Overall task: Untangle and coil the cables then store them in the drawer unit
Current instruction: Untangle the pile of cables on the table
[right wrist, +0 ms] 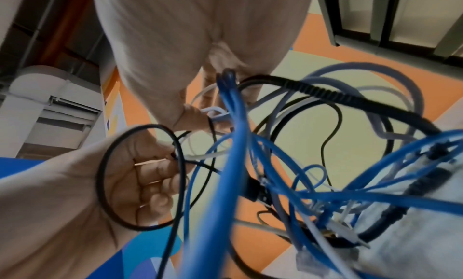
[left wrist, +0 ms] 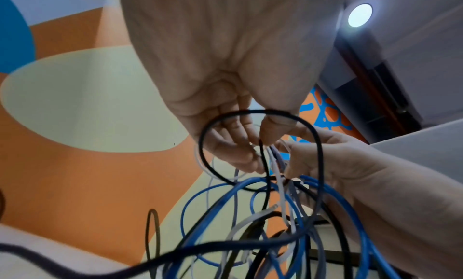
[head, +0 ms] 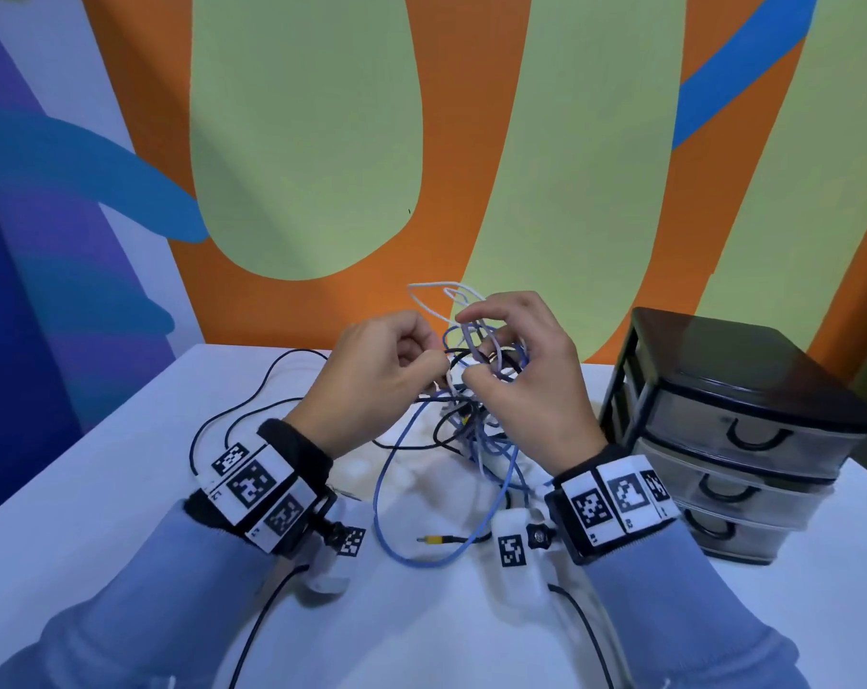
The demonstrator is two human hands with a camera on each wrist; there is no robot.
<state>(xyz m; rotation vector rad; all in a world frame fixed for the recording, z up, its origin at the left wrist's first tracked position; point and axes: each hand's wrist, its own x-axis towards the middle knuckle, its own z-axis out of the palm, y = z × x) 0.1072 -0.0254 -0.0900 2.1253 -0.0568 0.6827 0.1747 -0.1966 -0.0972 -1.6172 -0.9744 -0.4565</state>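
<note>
Cable tangle (head: 476, 390): blue, black, white leads knotted together, raised above worktop (head: 123, 514), tails trailing on it. Your left hand (head: 376, 375) pinches strand at knot; right hand (head: 521, 370) curls round loops. Judged light, limp, snag-prone: take one lead near its plug, feed through, don't yank. Drawer unit (head: 729, 430) right, drawers closed.

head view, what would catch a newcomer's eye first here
First the tangle of cables, blue, black and white, lifted off the white table at its middle, with the left hand and right hand both pinching strands in it. Next the drawer unit standing at the table's right edge, its three drawers shut. Behind it all, a loud orange, green and blue wall.
</note>
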